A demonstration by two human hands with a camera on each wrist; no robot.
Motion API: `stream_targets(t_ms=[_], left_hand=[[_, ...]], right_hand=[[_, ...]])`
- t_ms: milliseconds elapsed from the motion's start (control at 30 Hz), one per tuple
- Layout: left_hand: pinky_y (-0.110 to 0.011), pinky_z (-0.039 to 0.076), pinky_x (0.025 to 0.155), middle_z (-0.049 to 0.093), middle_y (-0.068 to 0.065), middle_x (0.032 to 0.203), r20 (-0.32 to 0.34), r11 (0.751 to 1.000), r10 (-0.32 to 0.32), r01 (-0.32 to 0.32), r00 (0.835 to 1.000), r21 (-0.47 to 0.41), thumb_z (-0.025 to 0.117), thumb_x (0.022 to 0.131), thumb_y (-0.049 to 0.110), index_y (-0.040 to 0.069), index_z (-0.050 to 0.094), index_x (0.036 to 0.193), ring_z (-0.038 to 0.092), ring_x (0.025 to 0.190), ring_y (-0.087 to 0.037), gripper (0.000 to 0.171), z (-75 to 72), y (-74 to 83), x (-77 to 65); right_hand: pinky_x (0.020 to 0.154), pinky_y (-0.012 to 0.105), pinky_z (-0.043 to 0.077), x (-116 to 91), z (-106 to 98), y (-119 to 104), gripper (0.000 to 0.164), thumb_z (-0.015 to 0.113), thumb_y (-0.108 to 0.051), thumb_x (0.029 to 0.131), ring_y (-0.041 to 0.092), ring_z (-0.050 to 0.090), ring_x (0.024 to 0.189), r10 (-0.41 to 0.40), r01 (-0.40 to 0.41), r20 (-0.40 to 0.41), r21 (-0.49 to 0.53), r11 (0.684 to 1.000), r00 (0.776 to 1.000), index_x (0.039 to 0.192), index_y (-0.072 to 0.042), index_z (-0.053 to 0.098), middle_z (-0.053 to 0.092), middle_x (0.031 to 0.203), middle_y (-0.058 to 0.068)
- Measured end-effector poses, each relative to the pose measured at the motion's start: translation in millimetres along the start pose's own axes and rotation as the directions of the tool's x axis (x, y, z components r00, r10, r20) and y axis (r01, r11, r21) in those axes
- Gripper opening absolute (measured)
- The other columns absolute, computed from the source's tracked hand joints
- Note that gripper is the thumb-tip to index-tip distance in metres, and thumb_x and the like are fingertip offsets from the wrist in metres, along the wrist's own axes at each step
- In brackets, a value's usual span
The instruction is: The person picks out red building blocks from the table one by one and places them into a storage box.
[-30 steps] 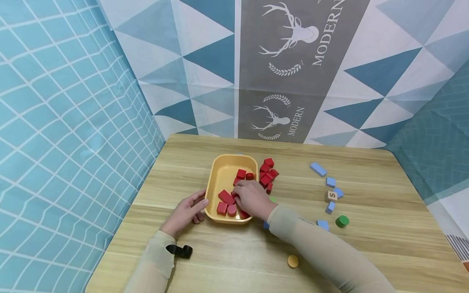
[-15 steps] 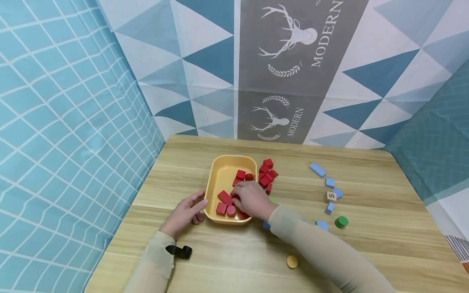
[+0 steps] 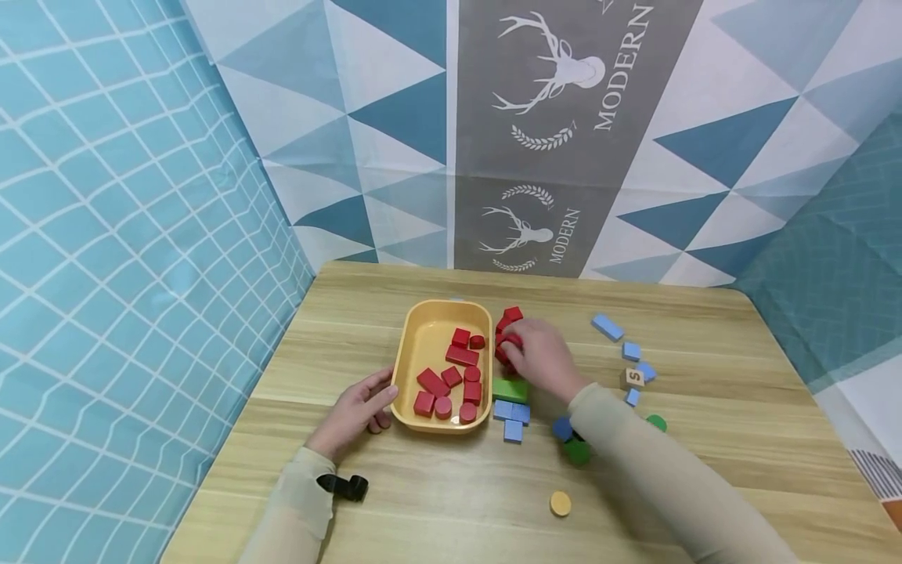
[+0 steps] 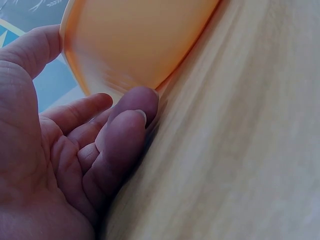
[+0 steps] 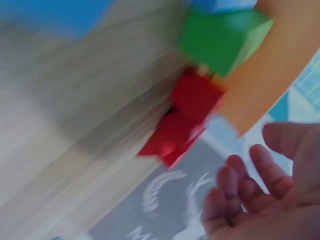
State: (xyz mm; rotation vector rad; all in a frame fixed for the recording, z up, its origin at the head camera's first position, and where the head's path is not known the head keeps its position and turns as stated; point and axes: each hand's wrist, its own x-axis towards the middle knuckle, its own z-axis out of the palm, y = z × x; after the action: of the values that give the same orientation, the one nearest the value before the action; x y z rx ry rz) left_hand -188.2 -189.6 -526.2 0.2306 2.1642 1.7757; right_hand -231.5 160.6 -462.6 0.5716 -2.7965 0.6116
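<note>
A yellow-orange plastic tray (image 3: 423, 348) holds several red wooden blocks (image 3: 461, 356). My left hand (image 3: 355, 409) is at its left near corner, with the thumb hooked over the rim. In the left wrist view the other fingers (image 4: 125, 137) curl below, by the tray's outer wall. Just right of the tray, my right hand (image 3: 541, 356) reaches over a cluster of red blocks (image 3: 513, 314) and partly hides them. In the blurred right wrist view its fingers (image 5: 267, 167) are loosely bent and spread, with nothing between them, beside the red blocks (image 5: 180, 127).
A green block (image 3: 510, 390) and several light blue blocks (image 3: 513, 431) lie right of the tray. Under the right forearm is a green cylinder (image 3: 577, 452). Farther right are more blue blocks (image 3: 607, 327) and a lettered cube (image 3: 633, 379). A yellow disc (image 3: 561, 504) lies nearer.
My right hand has left the tray and moved right, to the red cluster. Red blocks it covered inside the tray now show. My left hand stays at the tray's corner.
</note>
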Motion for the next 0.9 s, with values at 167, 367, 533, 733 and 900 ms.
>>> stream_targets(t_ms=[167, 367, 533, 733, 900], left_hand=[[-0.029, 0.051, 0.054, 0.055, -0.014, 0.134, -0.01, 1.0, 0.002, -0.002, 1.0, 0.0, 0.06, 0.099, 0.038, 0.008, 0.037, 0.151, 0.061, 0.068, -0.03, 0.064, -1.2, 0.2, -0.8], [-0.029, 0.051, 0.054, 0.054, -0.013, 0.136, 0.003, 1.0, -0.015, 0.015, 1.0, -0.016, 0.059, 0.101, 0.034, 0.009, 0.036, 0.152, 0.061, 0.07, -0.032, 0.062, -0.7, -0.5, 0.8], [-0.033, 0.051, 0.056, 0.051, -0.017, 0.138, 0.017, 1.0, -0.017, 0.018, 1.0, -0.019, 0.056, 0.103, 0.026, 0.004, 0.033, 0.153, 0.06, 0.073, -0.04, 0.059, 1.4, 10.0, -2.7], [-0.035, 0.053, 0.058, 0.052, -0.018, 0.136, 0.026, 1.0, -0.015, 0.015, 1.0, -0.006, 0.055, 0.103, 0.024, 0.001, 0.033, 0.152, 0.06, 0.075, -0.042, 0.059, 4.7, 29.5, -11.4], [-0.035, 0.052, 0.058, 0.053, -0.018, 0.136, 0.029, 1.0, -0.016, 0.016, 0.999, 0.002, 0.055, 0.103, 0.026, 0.002, 0.033, 0.152, 0.06, 0.075, -0.041, 0.058, 4.8, 31.2, -12.0]], right_hand=[[0.097, 0.049, 0.044, -5, -3, 25, 0.03, 0.075, -0.023, 0.089, 0.027, 0.054, 0.106, 0.033, -0.034, 0.088, 0.009, 0.999, 0.996, 0.113, -0.007, 0.07, 0.067, 0.114, 0.008], [0.099, 0.051, 0.042, -10, 5, 32, 0.036, 0.076, -0.031, 0.088, 0.027, 0.051, 0.11, 0.012, -0.01, 0.167, -0.013, 1.0, 0.986, 0.117, -0.012, 0.069, 0.065, 0.121, 0.005], [0.1, 0.05, 0.042, -11, 10, 31, 0.033, 0.073, -0.035, 0.09, 0.026, 0.05, 0.111, 0.02, -0.017, 0.18, -0.017, 1.0, 0.984, 0.115, -0.014, 0.069, 0.066, 0.118, 0.004], [0.106, 0.051, 0.037, -13, 10, 30, 0.031, 0.073, -0.035, 0.09, 0.027, 0.045, 0.121, 0.017, -0.01, 0.182, -0.042, 0.999, 0.983, 0.113, -0.015, 0.07, 0.061, 0.126, 0.008], [0.099, 0.047, 0.045, -16, 8, 29, 0.023, 0.075, -0.031, 0.089, 0.022, 0.048, 0.111, -0.021, 0.03, 0.194, -0.041, 0.999, 0.981, 0.109, -0.02, 0.074, 0.064, 0.117, 0.001]])
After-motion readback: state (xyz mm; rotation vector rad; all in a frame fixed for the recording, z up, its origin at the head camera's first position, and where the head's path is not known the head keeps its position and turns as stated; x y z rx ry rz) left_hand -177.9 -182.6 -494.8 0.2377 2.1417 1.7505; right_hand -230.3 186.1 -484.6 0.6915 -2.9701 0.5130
